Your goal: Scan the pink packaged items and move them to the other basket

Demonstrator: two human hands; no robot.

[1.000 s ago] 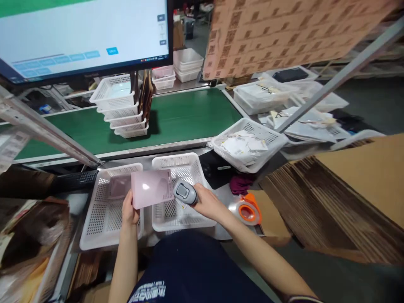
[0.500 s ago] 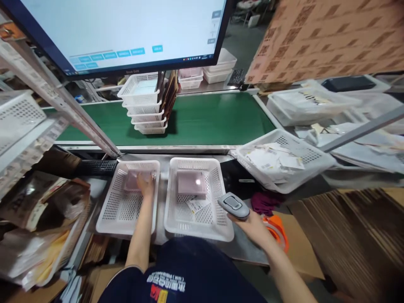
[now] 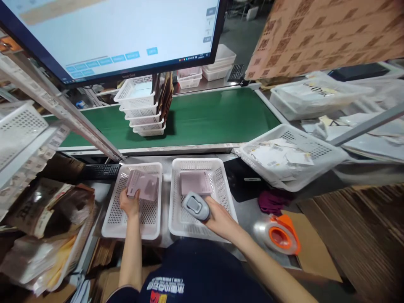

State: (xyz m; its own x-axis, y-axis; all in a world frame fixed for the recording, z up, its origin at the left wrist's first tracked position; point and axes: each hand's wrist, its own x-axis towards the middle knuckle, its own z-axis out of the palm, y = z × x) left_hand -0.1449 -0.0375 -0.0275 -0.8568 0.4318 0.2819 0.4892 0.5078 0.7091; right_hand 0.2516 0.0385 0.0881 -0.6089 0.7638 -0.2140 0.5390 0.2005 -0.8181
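Note:
My left hand (image 3: pixel 129 203) grips the near-left corner of a pale pink box (image 3: pixel 145 185), which is tilted inside the left white basket (image 3: pixel 109 225). In my right hand (image 3: pixel 219 216) is a grey handheld barcode scanner (image 3: pixel 196 206), held over the right white basket (image 3: pixel 225 198). A second pink box (image 3: pixel 192 182) lies flat toward the back of that right basket. The scanner and my right hand hide part of this basket's floor.
A monitor (image 3: pixel 126 38) hangs above a green conveyor belt (image 3: pixel 211 118). Stacked white baskets (image 3: pixel 143 111) stand on the belt. To the right are a basket of paper slips (image 3: pixel 292 164), a purple cloth (image 3: pixel 273 202), an orange tape dispenser (image 3: pixel 285 235) and stacked cardboard (image 3: pixel 356 231).
My left hand has moved to the box's left corner and tilted the box up. My right hand has brought the scanner leftward over the right basket, where it now covers the slip seen there before.

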